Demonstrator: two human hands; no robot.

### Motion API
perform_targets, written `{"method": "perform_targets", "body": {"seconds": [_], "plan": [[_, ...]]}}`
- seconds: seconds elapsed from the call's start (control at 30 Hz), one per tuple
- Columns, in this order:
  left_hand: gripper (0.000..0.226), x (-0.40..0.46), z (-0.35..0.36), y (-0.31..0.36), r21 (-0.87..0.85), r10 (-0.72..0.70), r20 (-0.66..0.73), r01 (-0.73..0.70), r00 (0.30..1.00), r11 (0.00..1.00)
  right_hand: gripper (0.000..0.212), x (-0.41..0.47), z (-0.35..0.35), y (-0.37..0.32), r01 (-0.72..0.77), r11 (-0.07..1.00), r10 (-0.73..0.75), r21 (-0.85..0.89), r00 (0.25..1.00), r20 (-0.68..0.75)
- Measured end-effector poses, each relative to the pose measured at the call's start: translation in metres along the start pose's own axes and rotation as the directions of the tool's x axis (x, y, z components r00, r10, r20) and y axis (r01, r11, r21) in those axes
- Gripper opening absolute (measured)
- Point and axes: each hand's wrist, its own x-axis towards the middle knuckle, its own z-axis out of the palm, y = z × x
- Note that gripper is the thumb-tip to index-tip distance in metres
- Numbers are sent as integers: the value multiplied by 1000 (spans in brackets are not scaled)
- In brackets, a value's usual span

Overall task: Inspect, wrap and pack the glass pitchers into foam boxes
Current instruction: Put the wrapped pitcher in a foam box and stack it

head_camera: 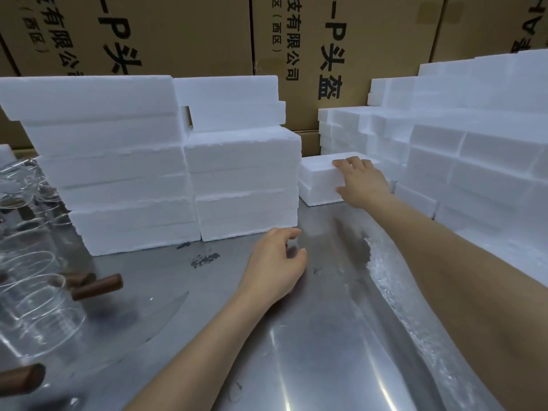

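A small white foam box [321, 180] lies on the steel table [296, 351] between two walls of stacked foam. My right hand [363, 180] grips its right end, fingers over the top and thumb on the near side. My left hand [274, 262] hovers low over the table in front of the left stacks, its fingers loosely curled and holding nothing. Several clear glass pitchers [32, 292] with brown wooden handles [98, 287] stand at the left edge.
Tall stacks of foam boxes [118, 173] fill the back left and another pile of foam boxes [474, 143] the right. Printed cardboard cartons [311, 40] form a wall behind. Bubble wrap [400, 277] lies on the table at the right.
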Motion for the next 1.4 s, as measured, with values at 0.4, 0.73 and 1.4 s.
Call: {"method": "perform_targets", "body": {"seconds": [0.4,0.73,1.4], "plan": [[38,-1,-2,4,5,-5,8,5,1000,1000,49,0,-4,-11,-36,988,41,147,999,-29],[38,-1,-3,5,33,11,10,-11,1000,999,66,11,7,-43,-55,987,74,152,990,-120],[38,-1,-2,3,13,23,11,-23,1000,1000,52,11,16,-65,-64,994,75,86,988,-133]]}}
